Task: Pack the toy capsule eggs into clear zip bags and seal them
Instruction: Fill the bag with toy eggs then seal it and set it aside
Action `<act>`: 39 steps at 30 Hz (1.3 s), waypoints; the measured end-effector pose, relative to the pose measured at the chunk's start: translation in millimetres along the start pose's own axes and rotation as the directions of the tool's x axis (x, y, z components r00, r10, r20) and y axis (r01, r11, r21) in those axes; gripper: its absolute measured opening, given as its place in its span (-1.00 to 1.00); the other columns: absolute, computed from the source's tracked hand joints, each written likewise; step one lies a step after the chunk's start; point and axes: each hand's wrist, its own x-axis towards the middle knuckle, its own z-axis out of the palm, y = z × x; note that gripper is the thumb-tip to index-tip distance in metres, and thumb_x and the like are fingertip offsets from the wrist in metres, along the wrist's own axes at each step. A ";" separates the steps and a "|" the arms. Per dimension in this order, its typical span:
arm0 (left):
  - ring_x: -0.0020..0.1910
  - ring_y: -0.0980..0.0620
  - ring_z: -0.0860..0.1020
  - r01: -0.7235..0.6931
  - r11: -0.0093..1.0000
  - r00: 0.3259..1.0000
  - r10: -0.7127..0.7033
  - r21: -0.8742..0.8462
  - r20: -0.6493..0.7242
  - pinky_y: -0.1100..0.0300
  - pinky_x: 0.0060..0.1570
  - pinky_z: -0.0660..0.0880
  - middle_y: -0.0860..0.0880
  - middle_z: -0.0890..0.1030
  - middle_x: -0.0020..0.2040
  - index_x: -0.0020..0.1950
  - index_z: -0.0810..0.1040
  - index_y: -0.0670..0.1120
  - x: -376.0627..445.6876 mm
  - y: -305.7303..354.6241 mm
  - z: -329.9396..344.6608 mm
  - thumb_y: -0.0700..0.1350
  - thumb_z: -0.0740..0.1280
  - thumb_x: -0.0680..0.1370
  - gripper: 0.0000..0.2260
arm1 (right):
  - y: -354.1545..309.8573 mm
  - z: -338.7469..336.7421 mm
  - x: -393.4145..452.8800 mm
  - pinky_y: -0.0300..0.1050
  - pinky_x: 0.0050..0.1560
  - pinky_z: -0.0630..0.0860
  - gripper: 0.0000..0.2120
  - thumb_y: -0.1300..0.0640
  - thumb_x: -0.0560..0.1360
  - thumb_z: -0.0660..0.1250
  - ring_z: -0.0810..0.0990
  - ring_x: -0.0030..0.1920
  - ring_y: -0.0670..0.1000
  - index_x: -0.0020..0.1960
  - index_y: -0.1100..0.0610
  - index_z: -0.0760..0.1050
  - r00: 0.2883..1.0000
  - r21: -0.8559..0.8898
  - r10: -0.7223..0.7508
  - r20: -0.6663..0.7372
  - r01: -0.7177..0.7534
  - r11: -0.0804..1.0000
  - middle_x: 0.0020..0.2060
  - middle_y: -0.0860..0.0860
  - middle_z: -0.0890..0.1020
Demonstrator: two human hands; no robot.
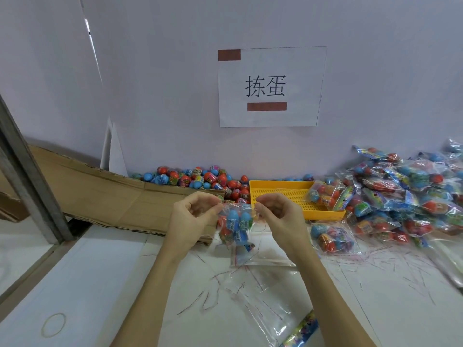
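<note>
Left hand [194,216] and right hand [278,214] pinching a filled zip bag [236,226], yellow tray [283,196] behind, loose eggs [200,177], packed bags [406,194], white table [100,284]

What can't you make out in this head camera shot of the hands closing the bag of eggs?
- Head view: the zip strip of the clear zip bag of blue and red capsule eggs, covered by the left hand and right hand; sealed or not is unclear.
- Egg count: overlapping, glare.
- Printed colourful strip: cut by the bottom edge.
- Pile of packed clear bags: cut by the right edge.
</note>
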 end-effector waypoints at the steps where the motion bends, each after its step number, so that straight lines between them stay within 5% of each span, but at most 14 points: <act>1: 0.00 0.11 0.69 -0.003 1.000 1.000 0.002 0.007 0.015 0.27 0.03 0.62 0.08 0.74 -0.04 0.04 0.71 0.06 0.0 -0.1 -0.4 -0.19 0.52 0.52 -0.83 | -0.5 0.4 -0.5 -0.19 -0.07 0.65 -0.89 0.24 0.54 0.46 0.69 -0.13 -0.06 0.04 0.10 0.64 1.000 0.001 -0.009 -0.003 0.009 1.000 -0.13 -0.04 0.71; 7: 0.15 0.10 0.60 -0.067 0.998 0.993 0.066 0.007 0.096 0.31 0.15 0.53 0.05 0.66 0.15 0.27 0.62 -0.04 -2.6 10.5 5.8 -0.07 0.38 0.57 -0.73 | -2.7 -1.4 -2.1 -0.20 -0.03 0.63 -0.86 0.25 0.54 0.46 0.69 -0.07 -0.01 0.09 0.12 0.63 0.994 0.039 -0.044 0.101 0.040 0.998 -0.10 0.01 0.71; 12: 0.02 0.18 0.66 -0.047 0.989 0.989 0.026 0.142 0.146 0.33 -0.02 0.60 0.17 0.72 -0.06 0.04 0.72 0.05 -5.7 12.7 21.9 -0.12 0.52 0.53 -0.88 | -5.7 1.8 -3.0 -0.19 -0.02 0.64 -0.79 0.23 0.54 0.47 0.72 -0.05 -0.03 0.16 0.11 0.62 0.985 0.098 -0.067 0.157 0.052 0.994 -0.12 -0.02 0.73; 18: -0.09 0.09 0.71 0.068 0.998 0.995 -0.068 0.002 -0.068 0.24 -0.14 0.65 0.10 0.74 -0.12 -0.02 0.72 0.02 0.0 5.3 12.0 -0.13 0.52 0.52 -0.92 | -2.2 -2.3 -2.4 -0.34 -0.07 0.59 -0.82 -0.06 0.57 0.40 0.70 -0.02 -0.16 0.14 -0.04 0.64 0.977 0.043 0.096 0.190 -0.106 0.993 -0.07 -0.13 0.75; 22: -0.04 0.05 0.73 0.187 0.972 0.961 -0.211 -0.144 -0.176 0.22 -0.15 0.66 0.03 0.75 -0.10 0.01 0.73 -0.04 3.1 2.1 8.7 -0.12 0.51 0.54 -0.93 | 4.2 -3.0 -2.1 -0.21 -0.03 0.65 -0.86 0.01 0.56 0.45 0.71 -0.06 -0.08 0.02 0.05 0.71 0.950 0.035 0.210 0.232 -0.224 0.974 -0.12 -0.06 0.76; 26: 0.01 0.09 0.70 0.290 0.941 0.950 -0.305 -0.176 -0.067 0.32 -0.19 0.60 0.02 0.74 -0.03 0.07 0.69 -0.04 3.0 1.3 8.6 -0.23 0.45 0.57 -0.87 | 3.0 -0.2 0.5 -0.21 -0.10 0.64 -0.92 0.08 0.55 0.47 0.72 -0.09 -0.05 -0.06 0.08 0.70 0.964 0.082 0.216 0.155 -0.231 0.970 -0.15 -0.02 0.76; 30: 0.06 -0.03 0.71 0.398 0.850 0.916 -0.389 -0.344 0.099 0.14 -0.14 0.63 -0.07 0.74 0.08 0.16 0.68 -0.09 3.6 4.5 9.8 -0.20 0.40 0.61 -0.85 | 1.1 -1.5 1.0 -0.11 -0.03 0.67 -0.87 0.10 0.57 0.43 0.73 -0.02 0.08 -0.02 0.17 0.67 0.958 0.120 0.233 0.168 -0.255 0.959 -0.12 0.05 0.75; 33: 0.03 -0.04 0.71 0.429 0.842 0.900 -0.431 -0.327 0.072 0.08 -0.02 0.62 -0.07 0.75 0.04 0.10 0.72 -0.09 1.7 4.5 11.9 -0.02 0.46 0.57 -0.82 | 0.0 -1.0 -1.7 -0.02 0.05 0.66 -0.82 0.05 0.58 0.42 0.72 -0.03 0.09 -0.01 0.18 0.66 0.959 0.091 0.198 0.202 -0.220 0.971 -0.12 0.06 0.75; 36: -0.11 0.08 0.72 0.433 0.836 0.892 -0.451 -0.337 0.027 0.25 -0.25 0.61 -0.04 0.76 -0.05 0.03 0.74 -0.09 1.8 4.9 12.5 -0.06 0.49 0.54 -0.87 | -0.9 -1.7 -1.7 -0.04 0.03 0.65 -0.77 0.00 0.58 0.40 0.72 -0.05 0.07 -0.01 0.17 0.67 0.963 0.110 0.189 0.193 -0.213 0.971 -0.12 0.07 0.75; 39: -0.12 0.08 0.73 0.417 0.805 0.892 -0.451 -0.422 0.023 0.30 -0.24 0.60 -0.06 0.76 -0.03 -0.02 0.76 -0.09 2.8 5.2 10.7 -0.11 0.49 0.54 -0.91 | -1.2 -0.5 -0.9 -0.01 -0.01 0.57 -0.69 0.00 0.57 0.42 0.61 -0.15 0.11 -0.04 0.28 0.64 0.980 0.137 0.174 0.101 -0.187 0.973 -0.15 0.27 0.65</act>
